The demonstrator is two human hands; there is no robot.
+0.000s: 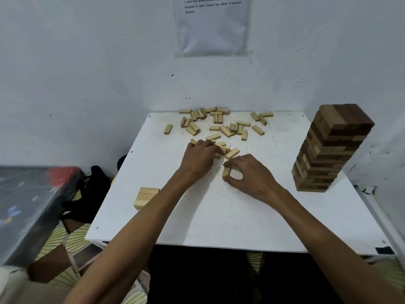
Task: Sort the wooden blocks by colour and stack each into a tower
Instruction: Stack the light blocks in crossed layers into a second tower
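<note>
- The left hand (200, 159) reaches to the middle of the table (219, 220), knuckles up.
- Its fingers (208, 144) are bent and held close together. They lie on top of a cluster (228, 150) of pale blocks.
- The fingertips touch the cluster, but they hide what is beneath them, so I cannot tell whether they grip a block.
- The right hand (252, 176) is just beside the left, nearer the person, with its palm turned down.
- Its thumb and forefinger curve into a ring and pinch one pale block (226, 172) by its two ends.
- That block is low against the table top, just short of the cluster. Whether it touches the table is unclear.
- The right hand's other fingers are curled loosely behind the forefinger and touch no block.
- More loose blocks (219, 123), all pale, are scattered over the far part of the table, up to the wall. Some overlap and some lie alone.
- A small stack (145, 197) of pale blocks sits at the table's left edge, partly hidden by the left forearm.
- A tall tower (328, 150) stands at the right side of the table, well apart from both hands. Its layers mix dark and light brown blocks.
- A sheet of paper (211, 25) is fixed to the wall above the table.
- A black bag (92, 194) lies on the floor to the left of the table.
</note>
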